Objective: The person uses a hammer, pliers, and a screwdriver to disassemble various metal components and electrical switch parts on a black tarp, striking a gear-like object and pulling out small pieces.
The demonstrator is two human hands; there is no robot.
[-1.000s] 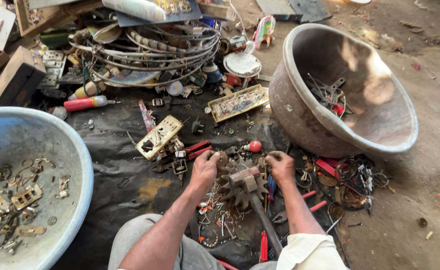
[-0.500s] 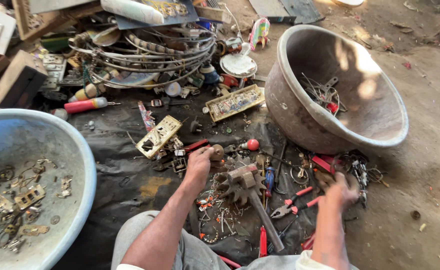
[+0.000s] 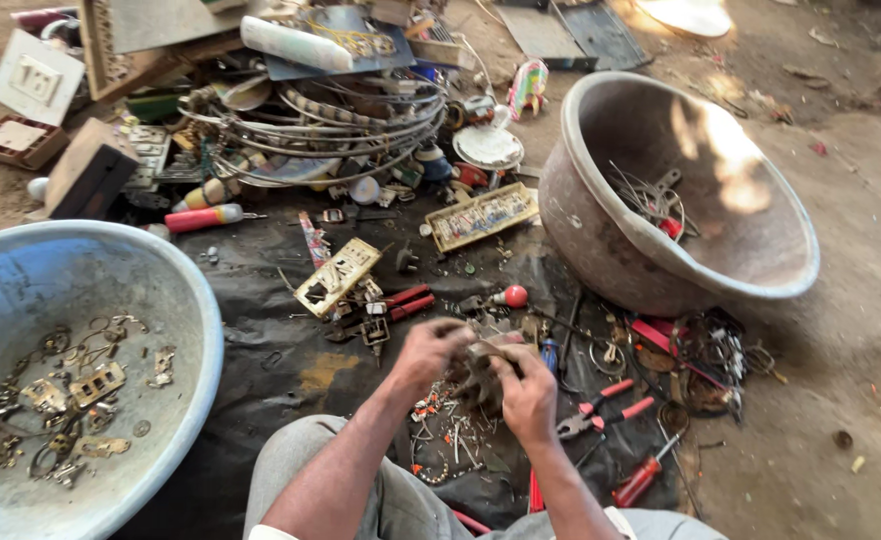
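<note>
Gripping a rusty toothed metal part with both hands, the left hand and right hand close their fingers around it, just below the red-handled pliers on the black sheet. Judging by the grip, it is being pried apart; a firmer twist seems needed.

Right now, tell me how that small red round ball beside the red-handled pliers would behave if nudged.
The small red ball looks round and smooth, so it would probably roll. The wrinkled black sheet and nearby red-handled pliers would likely stop it soon. It seems light, judging by its size.
</note>
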